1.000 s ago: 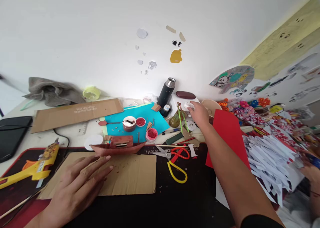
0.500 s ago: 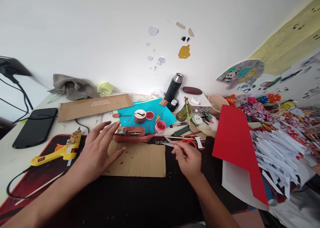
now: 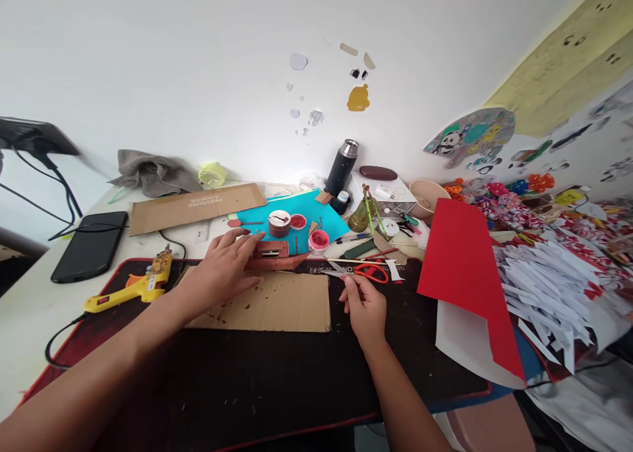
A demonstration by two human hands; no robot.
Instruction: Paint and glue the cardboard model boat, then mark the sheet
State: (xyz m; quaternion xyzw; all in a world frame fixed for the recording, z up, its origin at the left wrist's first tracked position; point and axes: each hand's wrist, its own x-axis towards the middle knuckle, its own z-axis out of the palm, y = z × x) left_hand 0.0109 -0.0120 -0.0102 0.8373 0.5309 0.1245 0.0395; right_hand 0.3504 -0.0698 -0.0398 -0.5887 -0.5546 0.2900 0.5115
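My left hand reaches over the left end of a small reddish-brown model boat, fingers spread behind it and thumb in front; whether it presses on the hull cannot be made out. The boat stands at the back edge of a flat cardboard piece with dark specks. My right hand is closed, its thumb and fingers pinched together just in front of the scissors. Anything in that pinch is hidden. The orange-handled scissors lie on the dark mat, blades to the left.
Behind the boat, paint pots stand on blue paper. A yellow glue gun and a phone lie left. A black flask stands behind. To the right are red card and white paper strips.
My left hand has moved right and forward onto the boat's left end. My right hand has drawn back slightly from the scissors, whose orange handles now show more. The camera view has shifted a little.
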